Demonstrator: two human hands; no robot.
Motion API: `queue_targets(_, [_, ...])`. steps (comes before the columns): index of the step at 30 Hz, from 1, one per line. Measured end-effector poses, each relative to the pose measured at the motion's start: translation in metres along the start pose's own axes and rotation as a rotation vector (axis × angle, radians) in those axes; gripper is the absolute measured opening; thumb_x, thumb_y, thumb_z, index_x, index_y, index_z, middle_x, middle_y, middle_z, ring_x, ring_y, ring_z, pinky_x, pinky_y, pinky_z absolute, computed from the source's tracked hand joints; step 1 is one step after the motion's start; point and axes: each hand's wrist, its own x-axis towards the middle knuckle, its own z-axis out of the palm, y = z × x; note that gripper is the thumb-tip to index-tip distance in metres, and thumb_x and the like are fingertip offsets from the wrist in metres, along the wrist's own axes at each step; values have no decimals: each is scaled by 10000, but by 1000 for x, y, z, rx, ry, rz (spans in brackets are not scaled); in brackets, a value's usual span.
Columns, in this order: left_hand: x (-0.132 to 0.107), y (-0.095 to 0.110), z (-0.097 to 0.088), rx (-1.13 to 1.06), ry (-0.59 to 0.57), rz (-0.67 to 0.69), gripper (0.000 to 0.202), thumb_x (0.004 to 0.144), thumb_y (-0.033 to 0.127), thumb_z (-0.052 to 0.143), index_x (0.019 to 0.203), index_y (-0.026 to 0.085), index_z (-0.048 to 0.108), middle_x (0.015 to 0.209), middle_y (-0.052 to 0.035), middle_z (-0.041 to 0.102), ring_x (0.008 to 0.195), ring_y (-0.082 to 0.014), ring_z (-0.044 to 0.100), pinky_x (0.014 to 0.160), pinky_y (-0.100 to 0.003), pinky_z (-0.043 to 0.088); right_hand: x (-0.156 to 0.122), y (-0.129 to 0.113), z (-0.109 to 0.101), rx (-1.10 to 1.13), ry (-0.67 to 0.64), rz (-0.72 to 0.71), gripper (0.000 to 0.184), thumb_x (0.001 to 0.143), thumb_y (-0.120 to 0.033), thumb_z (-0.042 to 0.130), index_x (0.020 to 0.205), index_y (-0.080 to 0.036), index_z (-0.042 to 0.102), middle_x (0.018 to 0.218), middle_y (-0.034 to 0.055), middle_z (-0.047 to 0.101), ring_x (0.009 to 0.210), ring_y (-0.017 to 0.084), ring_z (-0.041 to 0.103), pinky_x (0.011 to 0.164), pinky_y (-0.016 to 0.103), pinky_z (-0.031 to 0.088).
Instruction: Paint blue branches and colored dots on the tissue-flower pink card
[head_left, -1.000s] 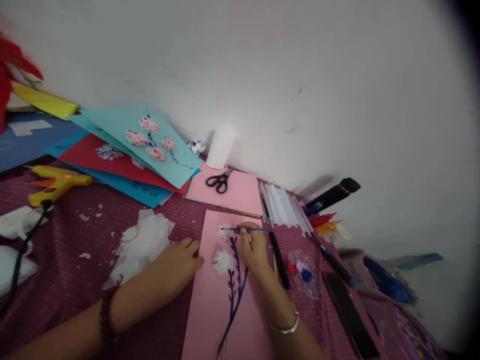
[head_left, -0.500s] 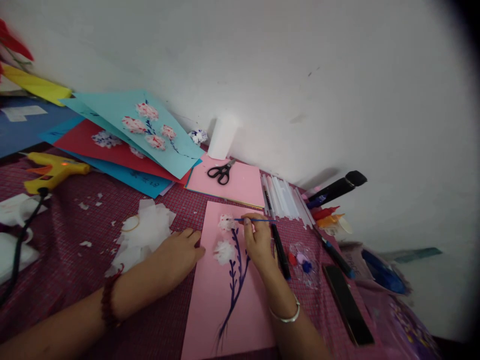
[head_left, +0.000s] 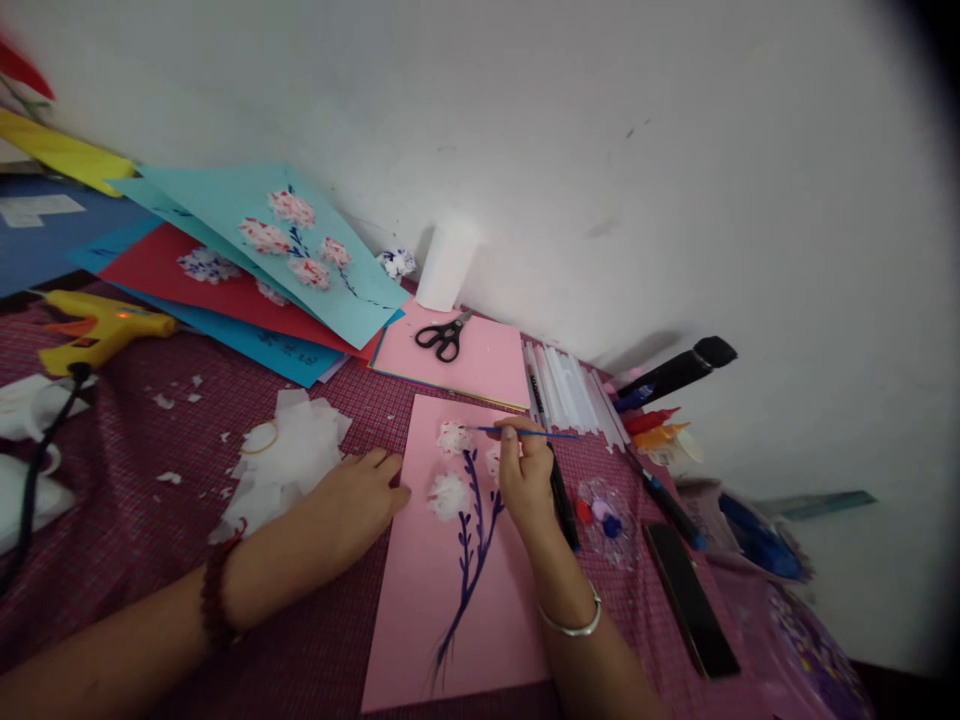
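A pink sheet [head_left: 420, 620] lies before me, bearing a dark purple painted stem [head_left: 466, 600] with small leaves. White crumpled paper flowers sit on it: a red-dotted top flower [head_left: 454, 437], a plain white flower [head_left: 448, 496], and one partly hidden behind my right hand. My right hand [head_left: 527, 480] pinches a thin blue paintbrush [head_left: 555, 435], its tip beside the top flower's right edge. My left hand [head_left: 367, 500] rests with fingers spread, fingertips at the sheet's left edge. A clear palette with red, lilac and blue paint [head_left: 602, 512] lies right of my right hand.
White tissue pieces [head_left: 289, 450] lie left. Beyond are a yellow glue gun [head_left: 105, 328] with its cord, flower cards [head_left: 330, 270], and scissors [head_left: 444, 338] on a pink paper stack [head_left: 487, 375]. Glue sticks [head_left: 566, 390], a black marker [head_left: 562, 500] and a phone [head_left: 690, 600] are rightward.
My right hand has shifted slightly right, drawing the brush tip back from the top flower's middle toward its edge. More of the flower behind that hand shows. My left hand stays put.
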Motion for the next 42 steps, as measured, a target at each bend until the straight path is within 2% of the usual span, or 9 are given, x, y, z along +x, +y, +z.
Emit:
queue_targets(4, [1,0,-2,0,-22,-11,193,893,116,539,974,188,698,1039,-110,644,969,-282,561,806,-413,464,1,1,3,26,-40,-14,236,963,-293,459,956,-204,678,898,79,729,857,239,665,820,415,487])
queue_targets(7, [3,-1,-1,-7,-13,-14,192,896,125,542,982,196,698,1038,-106,641,967,-281,558,801,-410,459,1,1,4,4,-82,-32,241,957,-284,463,890,-212,683,842,66,727,836,236,664,825,414,478])
queue_targets(11, [2,-2,1,-17,-3,-12,183,888,117,556,972,199,696,1033,-101,641,955,-272,557,799,-402,455,0,-2,-1,97,14,48,233,954,-282,446,857,-205,643,837,64,696,807,220,668,751,373,502])
queue_targets(15, [0,-1,2,-8,8,-11,184,885,102,557,962,198,694,1029,-96,643,953,-268,556,794,-394,454,-1,0,1,115,25,88,227,959,-311,458,892,-199,644,858,71,693,832,221,676,747,364,519])
queue_targets(21, [-1,-2,4,-4,31,1,176,881,101,566,951,206,688,1015,-89,642,940,-274,561,776,-400,465,2,8,5,58,-94,66,244,958,-300,463,934,-191,680,874,85,728,860,236,681,783,388,521])
queue_targets(27, [1,-2,5,-7,43,5,177,889,109,560,949,211,692,1007,-83,643,938,-274,568,777,-408,471,0,7,2,71,46,88,262,961,-335,445,906,-194,658,877,78,703,830,224,679,747,367,525])
queue_targets(32, [1,0,0,-1,13,-7,183,891,99,553,950,203,691,1019,-86,646,948,-273,577,783,-404,478,1,8,3,92,-50,82,243,957,-322,463,923,-192,665,867,83,710,855,234,679,745,370,521])
queue_targets(38, [0,-1,3,11,49,8,178,881,93,557,941,198,689,1005,-87,641,941,-264,576,784,-394,472,-1,-5,0,169,-17,79,237,954,-294,446,872,-198,647,820,59,698,751,206,666,693,343,505])
queue_targets(42, [-1,-2,7,20,72,11,188,879,88,554,944,205,687,1004,-81,637,941,-267,572,775,-394,473,-3,-5,6,119,-113,-6,243,959,-290,451,877,-208,664,850,64,709,835,223,668,760,369,498])
